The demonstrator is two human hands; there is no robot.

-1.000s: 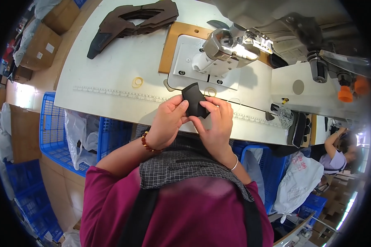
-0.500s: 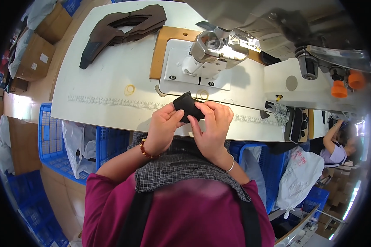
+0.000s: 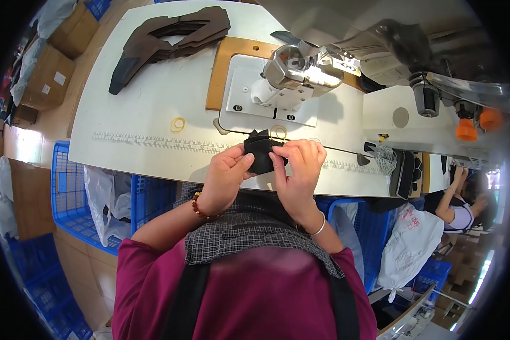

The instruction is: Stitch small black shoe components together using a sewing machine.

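Several small black fabric pieces, bunched in a stack, are held above the table's front edge. My left hand grips the stack from its left side, thumb on top and fingers beneath. At the right side of the stack, my right hand pinches an edge between thumb and fingertips. Just beyond the pieces lies a yellowish rubber band. Behind that stands the sewing machine on its white base plate. How many pieces are in the stack is hidden.
A pile of dark brown cut pieces lies at the table's back left. Another rubber band rests near the printed ruler. Blue crates stand below the table. A thread bundle sits at the right. Another person is at far right.
The black stack has turned more upright and its pieces have fanned apart at the top. My right hand has shifted slightly right and now pinches the stack's right edge.
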